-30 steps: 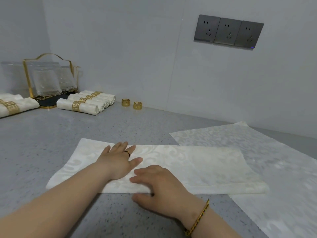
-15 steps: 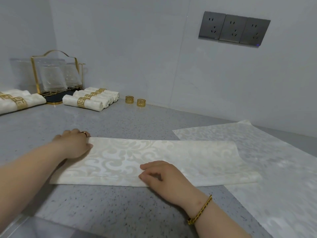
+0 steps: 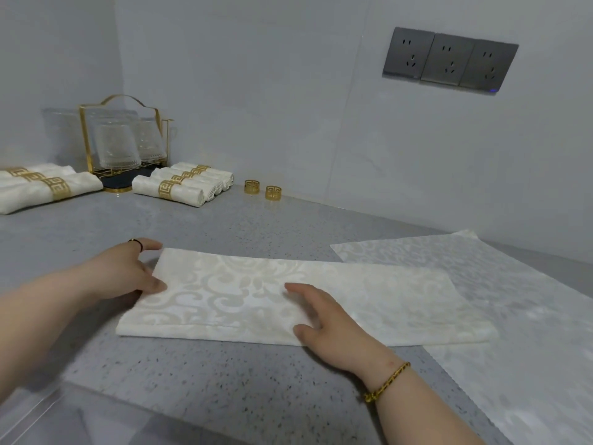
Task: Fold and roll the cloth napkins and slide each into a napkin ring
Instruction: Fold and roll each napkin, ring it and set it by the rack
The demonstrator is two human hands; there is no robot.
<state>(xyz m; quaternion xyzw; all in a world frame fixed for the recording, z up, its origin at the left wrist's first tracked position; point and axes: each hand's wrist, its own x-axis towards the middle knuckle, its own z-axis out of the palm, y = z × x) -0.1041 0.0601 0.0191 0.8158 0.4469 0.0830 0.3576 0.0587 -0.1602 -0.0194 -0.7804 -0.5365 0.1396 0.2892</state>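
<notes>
Left hand (image 3: 123,273) is curled at the left short end of the folded napkin (image 3: 305,300), thumb pinching that edge against the fingers, ring finger resting on the gray countertop (image 3: 208,374). Right hand (image 3: 333,322) lies flat and loosely spread on the napkin's near-middle, palm down, gold bracelet (image 3: 386,382) on the wrist. The napkin's a long cream damask strip, folded edge facing the countertop's near edge, its right end overlapping an unfolded napkin (image 3: 513,300) toward the right edge. Back left corner has ringed rolled napkins (image 3: 183,187) and two loose napkin rings (image 3: 263,189) by the wall; bare counter between.
</notes>
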